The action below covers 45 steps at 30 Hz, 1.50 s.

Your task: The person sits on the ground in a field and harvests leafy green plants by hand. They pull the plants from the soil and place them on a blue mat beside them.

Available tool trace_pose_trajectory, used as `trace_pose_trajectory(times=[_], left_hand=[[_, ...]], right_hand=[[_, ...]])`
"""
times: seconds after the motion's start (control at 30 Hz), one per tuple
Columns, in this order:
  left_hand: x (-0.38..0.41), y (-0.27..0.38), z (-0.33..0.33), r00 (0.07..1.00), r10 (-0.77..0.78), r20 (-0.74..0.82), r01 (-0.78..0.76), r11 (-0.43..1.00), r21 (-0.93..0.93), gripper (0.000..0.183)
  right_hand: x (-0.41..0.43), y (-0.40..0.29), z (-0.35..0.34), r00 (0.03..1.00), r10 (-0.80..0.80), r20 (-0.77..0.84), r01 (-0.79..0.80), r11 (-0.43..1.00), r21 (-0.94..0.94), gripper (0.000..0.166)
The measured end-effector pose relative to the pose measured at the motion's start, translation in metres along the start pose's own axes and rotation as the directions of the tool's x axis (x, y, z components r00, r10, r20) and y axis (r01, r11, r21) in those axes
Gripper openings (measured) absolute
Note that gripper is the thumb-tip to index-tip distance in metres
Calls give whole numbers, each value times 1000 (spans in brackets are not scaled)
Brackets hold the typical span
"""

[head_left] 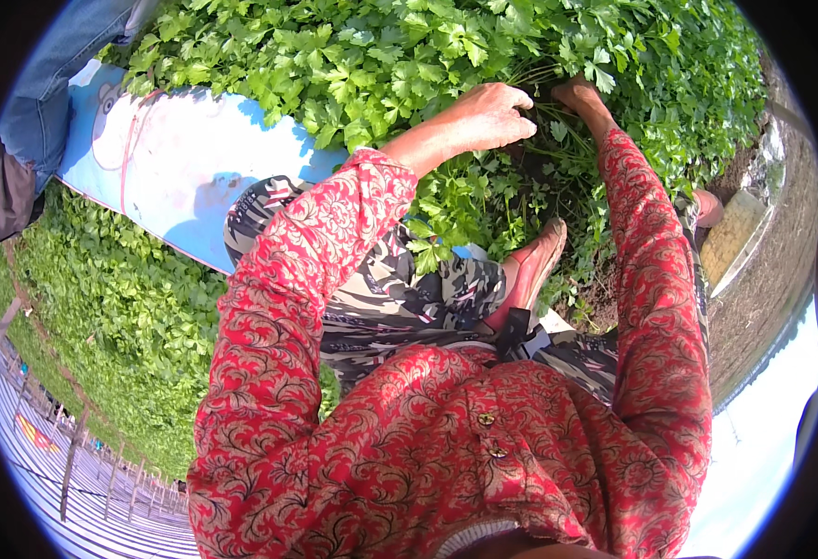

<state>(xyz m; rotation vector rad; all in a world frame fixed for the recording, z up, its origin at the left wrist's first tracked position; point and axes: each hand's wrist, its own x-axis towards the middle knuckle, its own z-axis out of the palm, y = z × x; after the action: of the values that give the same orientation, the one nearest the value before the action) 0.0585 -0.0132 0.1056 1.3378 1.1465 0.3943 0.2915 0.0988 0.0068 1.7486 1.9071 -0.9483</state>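
My left hand [496, 115] is over a gap in a dense bed of celery-like plants [395, 63]. Its fingers are bent and spread a little, and I see nothing between them. Just to its right, my right hand [580, 98] reaches low among the stems. Leaves hide its fingertips, so whether it grips any stems is unclear. Thin pale-green stems [538, 73] lean between the two hands. Dark soil [521, 164] shows below them, with loose leafy sprigs [458, 195] beside it.
A blue-and-white printed sheet [192, 154] with a red cord lies across plants at my left. Another person's jeans-clad leg [52, 77] is beside it. My foot in a reddish shoe [538, 258] rests near the soil. A yellowish block [734, 234] sits at the bed's right edge.
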Motion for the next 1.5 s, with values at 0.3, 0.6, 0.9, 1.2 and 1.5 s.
trace_pose_trajectory(times=[0.3,0.6,0.9,1.2,1.5], left_hand=[[-4,6,-2,999,-30,26,30,999,-31,49],[1,4,-1,1000,-8,28,7,999,33,49],[3,-7,5,998,26,-61,-26,1000,-2,51],[1,-3,2,999,-15,-45,16,1000,20,51],[0,-3,0,999,25,-47,-24,999,20,50]], right_hand=[[-5,-15,-6,999,39,27,-30,961,-274,46],[26,29,14,998,-37,-55,28,986,-163,32],[5,5,-1,981,-152,122,184,926,-328,24],[-4,12,-43,985,-140,-99,156,974,167,22],[-49,7,-80,998,-67,-22,69,860,506,22]])
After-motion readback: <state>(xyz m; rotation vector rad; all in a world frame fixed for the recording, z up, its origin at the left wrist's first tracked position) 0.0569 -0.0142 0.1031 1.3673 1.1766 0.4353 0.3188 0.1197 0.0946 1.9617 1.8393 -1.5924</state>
